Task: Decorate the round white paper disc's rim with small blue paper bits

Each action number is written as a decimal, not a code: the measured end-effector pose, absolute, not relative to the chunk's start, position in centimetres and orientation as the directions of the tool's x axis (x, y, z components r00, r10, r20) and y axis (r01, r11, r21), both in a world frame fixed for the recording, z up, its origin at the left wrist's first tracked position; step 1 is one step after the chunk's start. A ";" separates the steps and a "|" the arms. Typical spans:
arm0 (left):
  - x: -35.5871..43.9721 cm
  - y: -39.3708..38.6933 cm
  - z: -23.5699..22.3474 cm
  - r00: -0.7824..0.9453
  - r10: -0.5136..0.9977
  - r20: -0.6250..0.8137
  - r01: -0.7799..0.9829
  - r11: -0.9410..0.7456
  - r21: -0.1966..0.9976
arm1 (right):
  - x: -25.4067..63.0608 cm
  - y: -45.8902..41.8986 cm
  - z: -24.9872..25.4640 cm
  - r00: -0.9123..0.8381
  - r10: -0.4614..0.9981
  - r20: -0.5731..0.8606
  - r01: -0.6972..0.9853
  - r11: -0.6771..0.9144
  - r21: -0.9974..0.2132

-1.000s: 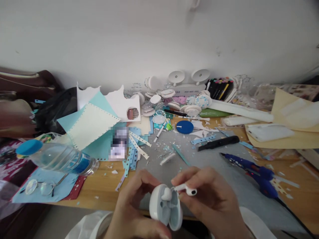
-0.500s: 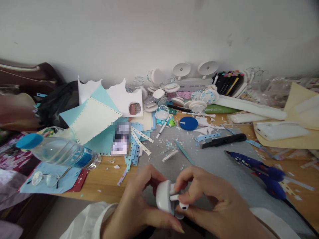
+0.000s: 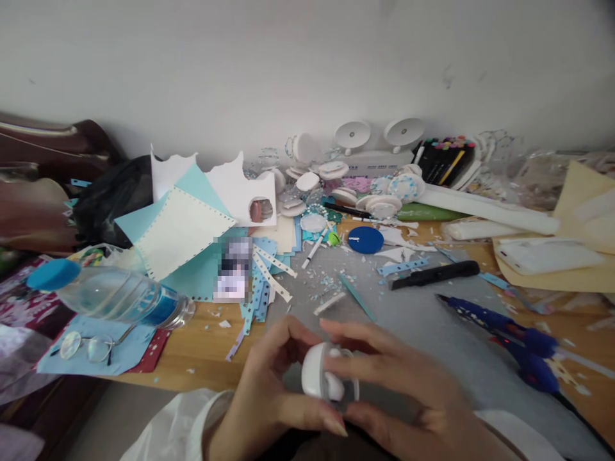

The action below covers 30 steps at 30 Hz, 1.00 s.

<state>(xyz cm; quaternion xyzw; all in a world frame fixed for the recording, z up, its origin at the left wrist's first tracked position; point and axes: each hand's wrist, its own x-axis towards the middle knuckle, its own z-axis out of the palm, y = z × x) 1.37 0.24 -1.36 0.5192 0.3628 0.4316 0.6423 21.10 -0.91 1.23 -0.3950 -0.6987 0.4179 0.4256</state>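
My left hand (image 3: 276, 384) is closed around a white earbud case (image 3: 314, 374) at the lower middle, low over the front edge of the mat. The case's lid is swung open toward the right. A white earbud (image 3: 335, 388) sits in the case, its rounded head showing. My right hand (image 3: 398, 384), smeared by motion, has its fingertips on the earbuds and its thumb at the lid, so the case lies between its fingers. Part of the case is hidden behind these fingers.
On the grey cutting mat (image 3: 413, 333) lie a black utility knife (image 3: 435, 274), a blue glue gun (image 3: 500, 326), a blue disc (image 3: 365, 239) and paper scraps. To the left are a water bottle (image 3: 120, 294), glasses (image 3: 86, 346) and patterned paper sheets (image 3: 187, 224). White craft pieces crowd the wall.
The earbud pinched in my right hand has gone into the case. My right fingers have straightened and now reach across the case and lid. My left hand keeps its hold.
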 end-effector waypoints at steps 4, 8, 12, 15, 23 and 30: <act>1.4 0.6 -1.6 0.337 0.938 0.084 -0.134 -0.040 0.990 | 20.7 -1.8 -0.4 -0.250 0.968 0.029 0.016 0.034 -0.999; 1.7 0.9 -1.3 0.333 0.870 0.365 0.164 -0.434 0.886 | 19.9 -1.7 -1.9 -0.161 0.987 -0.022 -0.187 -0.052 -0.981; 1.8 2.6 -0.4 0.454 0.766 0.455 0.309 -0.615 0.726 | 20.0 -0.9 -3.4 -0.045 0.994 0.097 -0.181 0.087 -0.980; 1.4 6.7 -0.4 0.476 0.772 0.421 0.503 -0.632 0.589 | 21.3 -0.8 -4.5 0.158 0.976 0.149 -0.066 0.161 -0.985; 0.7 20.3 -4.3 0.503 0.825 0.256 0.857 -0.515 -0.023 | 25.2 -2.0 -8.8 0.322 0.937 0.135 0.130 0.098 -0.987; 2.4 21.3 -5.3 0.550 0.808 0.214 0.832 -0.553 -0.047 | 27.2 -2.2 -12.0 0.193 0.922 0.335 0.518 0.194 -0.833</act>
